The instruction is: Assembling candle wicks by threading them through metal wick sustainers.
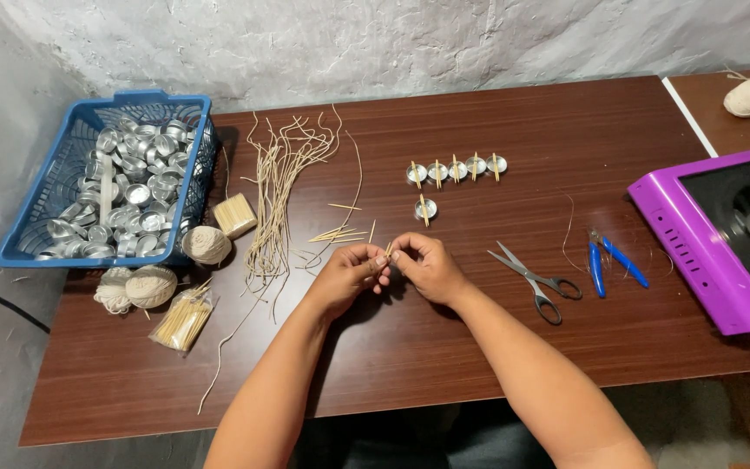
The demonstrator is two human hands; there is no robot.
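Both forearms come in from the bottom edge and meet over the middle of the dark wooden table (566, 130). Left hand (346, 276) and right hand (427, 265) are curled in tight, fingertips pinched together on a small wooden stick (388, 249). It's thin, pale, and only its tip pokes up between the thumbs, so can't really see the rest of it.

Just past the hands are a few loose sticks (340, 233) and a messy bunch of waxed wicks (281, 187). Further back sit six little metal cups (455, 171), each with sticks laid across the top. Grey scissors (536, 280) and blue pliers (609, 260) lie to the right, near a purple machine (722, 234). Far left there's a blue basket (36, 217) full of empty cups, plus balls of string (151, 285).
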